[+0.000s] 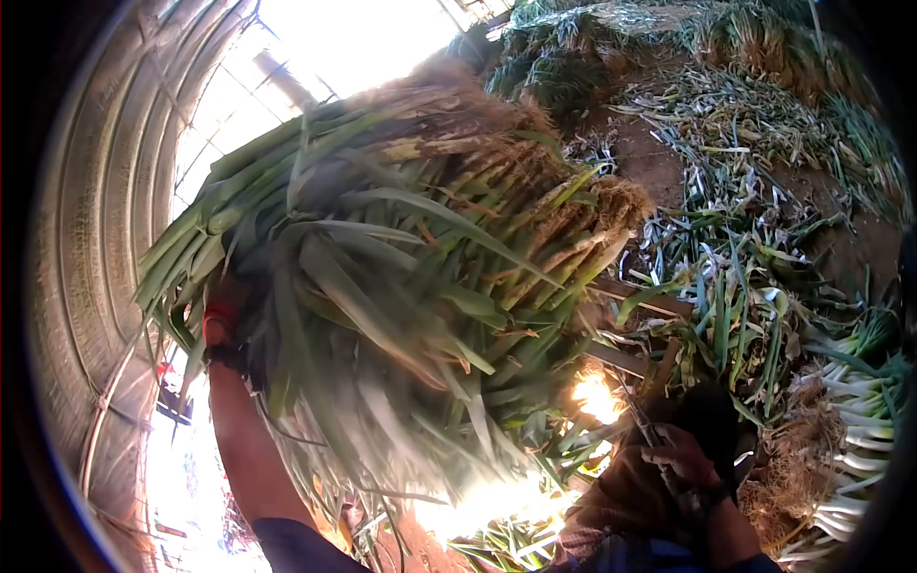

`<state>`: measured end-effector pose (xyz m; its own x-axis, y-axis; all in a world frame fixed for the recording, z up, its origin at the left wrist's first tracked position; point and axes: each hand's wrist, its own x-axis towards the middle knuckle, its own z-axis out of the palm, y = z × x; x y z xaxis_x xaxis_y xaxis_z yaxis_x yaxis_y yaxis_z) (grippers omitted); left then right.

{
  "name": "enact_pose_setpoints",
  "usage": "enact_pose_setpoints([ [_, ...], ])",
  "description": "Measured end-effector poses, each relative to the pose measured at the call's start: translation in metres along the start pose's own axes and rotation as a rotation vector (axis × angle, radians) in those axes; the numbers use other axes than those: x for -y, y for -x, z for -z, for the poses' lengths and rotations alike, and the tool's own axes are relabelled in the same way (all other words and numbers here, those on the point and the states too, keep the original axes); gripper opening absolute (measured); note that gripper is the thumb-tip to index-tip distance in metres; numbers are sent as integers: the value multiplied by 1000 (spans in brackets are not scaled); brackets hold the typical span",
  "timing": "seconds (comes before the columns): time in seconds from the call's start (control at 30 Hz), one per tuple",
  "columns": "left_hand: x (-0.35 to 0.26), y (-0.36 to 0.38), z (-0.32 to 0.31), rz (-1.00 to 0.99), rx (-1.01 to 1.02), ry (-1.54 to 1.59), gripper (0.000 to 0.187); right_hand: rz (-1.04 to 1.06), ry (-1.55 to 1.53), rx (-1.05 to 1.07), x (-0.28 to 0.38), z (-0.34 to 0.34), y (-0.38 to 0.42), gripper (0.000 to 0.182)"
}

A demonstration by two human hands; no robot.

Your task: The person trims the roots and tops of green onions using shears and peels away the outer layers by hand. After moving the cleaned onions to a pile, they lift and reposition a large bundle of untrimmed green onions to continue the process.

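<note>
A large heap of green onions (449, 277) fills the middle, leaves to the left and dirty roots to the upper right. Some of its leaves are smeared by motion. My left hand (224, 291), with a red band at the wrist, presses into the gathered leaves on the left side. Leaves cover most of its fingers, and it appears to grip the green onions. Low on the right, my right hand (685, 456) is closed around a slim, rod-like metal tool (642, 420) that points up and left. The tool's exact kind does not show.
Wooden slats (640, 298) show beneath the heap's right end. Cleaned green onions (855, 449) with white stems lie at lower right. Loose leaf scraps (735, 277) litter the ground, with more bunches (755, 38) behind. A ribbed curved wall (105, 220) runs along the left.
</note>
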<state>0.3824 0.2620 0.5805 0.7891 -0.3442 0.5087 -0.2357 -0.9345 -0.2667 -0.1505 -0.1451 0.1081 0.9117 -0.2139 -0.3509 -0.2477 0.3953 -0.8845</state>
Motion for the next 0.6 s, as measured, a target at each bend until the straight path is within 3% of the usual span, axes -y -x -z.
enact_pose_setpoints([
  [0.03,4,-2,-7,10,38,-99,60,-5,-1,-2,-3,3,0,45],
  [0.07,7,1,-17,6,45,-100,60,17,38,-19,-10,5,-1,46],
  [0.13,3,10,-25,-110,-159,-80,47,42,69,-37,-20,9,0,48],
  [0.2,-5,13,-23,-58,-142,-35,48,243,190,17,-28,13,3,52],
  [0.33,-26,34,-18,-51,-158,2,54,131,108,-28,-32,12,7,54],
  [0.43,-44,59,-9,-34,-140,-46,53,274,211,-20,-36,14,7,53],
  [0.5,-58,75,-2,-16,-123,-79,53,112,84,-32,-32,14,7,52],
  [0.6,-75,92,3,22,-104,-124,53,114,53,-44,-32,12,6,51],
])
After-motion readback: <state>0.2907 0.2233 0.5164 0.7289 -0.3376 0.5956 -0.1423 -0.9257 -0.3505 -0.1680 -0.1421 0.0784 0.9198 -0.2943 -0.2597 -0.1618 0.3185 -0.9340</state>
